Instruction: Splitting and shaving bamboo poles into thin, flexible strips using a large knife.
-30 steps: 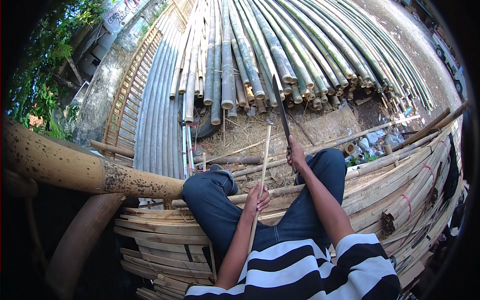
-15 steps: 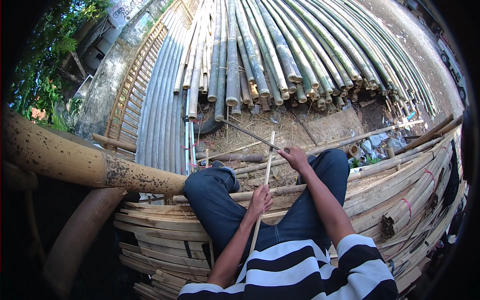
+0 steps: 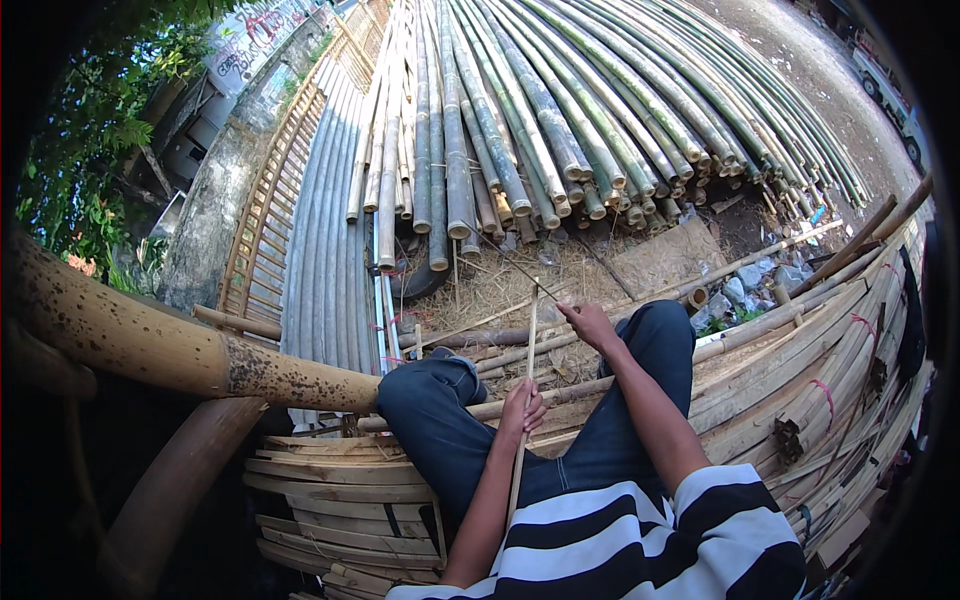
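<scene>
The left hand is closed around a thin bamboo strip, holding it upright between the knees. The right hand is just beyond it, over the right knee, fisted on the handle of a long dark blade that reaches out to the upper left. The risk, I'd say: that edge passes near the top of the strip, and a slip along the slick bamboo could run it down toward the left fingers or the jeans. Room is tight, with a thick pole left of the hand and stacked slats below; open straw ground lies ahead.
</scene>
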Available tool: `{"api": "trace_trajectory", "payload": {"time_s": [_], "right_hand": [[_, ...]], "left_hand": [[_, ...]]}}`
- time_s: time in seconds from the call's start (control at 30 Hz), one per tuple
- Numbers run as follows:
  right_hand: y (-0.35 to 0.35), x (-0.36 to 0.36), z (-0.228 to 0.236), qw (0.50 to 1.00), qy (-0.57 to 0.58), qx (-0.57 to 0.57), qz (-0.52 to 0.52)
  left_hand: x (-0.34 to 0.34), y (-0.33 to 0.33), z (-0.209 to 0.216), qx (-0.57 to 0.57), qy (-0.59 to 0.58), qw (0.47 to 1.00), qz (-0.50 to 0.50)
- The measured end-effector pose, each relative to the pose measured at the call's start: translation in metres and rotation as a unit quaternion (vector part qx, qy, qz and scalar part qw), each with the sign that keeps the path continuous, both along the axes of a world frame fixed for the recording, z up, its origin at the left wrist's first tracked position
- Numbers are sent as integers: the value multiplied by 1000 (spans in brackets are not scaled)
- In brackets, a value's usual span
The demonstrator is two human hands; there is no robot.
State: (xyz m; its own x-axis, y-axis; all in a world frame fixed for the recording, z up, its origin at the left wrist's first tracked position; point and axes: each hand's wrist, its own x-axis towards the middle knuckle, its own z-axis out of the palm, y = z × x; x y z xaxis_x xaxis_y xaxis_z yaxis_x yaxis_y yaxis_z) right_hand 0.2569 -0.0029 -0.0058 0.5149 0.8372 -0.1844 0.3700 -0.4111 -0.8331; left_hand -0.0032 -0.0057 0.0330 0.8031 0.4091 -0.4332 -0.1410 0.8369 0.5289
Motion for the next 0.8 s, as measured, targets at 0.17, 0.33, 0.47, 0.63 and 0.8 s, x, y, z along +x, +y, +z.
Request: {"api": "trace_trajectory", "payload": {"time_s": [0.17, 0.33, 0.47, 0.63, 0.8], "right_hand": [[-1, -13, 33, 976, -150, -10, 155], [2, 1, 23, 978, -203, -27, 37], [2, 21, -7, 976, -79, -133, -156], [7, 8, -11, 979, 121, -71, -146], [5, -3, -1, 996, -48, 36, 59]], "left_hand": [[-5, -2, 8, -48, -25, 999, -8], [1, -9, 9, -22, -2, 999, -47], [5, -2, -4, 31, 20, 997, -62], [4, 7, -11, -10, -4, 1000, -16], [-5, 7, 6, -87, -48, 995, 5]]}}
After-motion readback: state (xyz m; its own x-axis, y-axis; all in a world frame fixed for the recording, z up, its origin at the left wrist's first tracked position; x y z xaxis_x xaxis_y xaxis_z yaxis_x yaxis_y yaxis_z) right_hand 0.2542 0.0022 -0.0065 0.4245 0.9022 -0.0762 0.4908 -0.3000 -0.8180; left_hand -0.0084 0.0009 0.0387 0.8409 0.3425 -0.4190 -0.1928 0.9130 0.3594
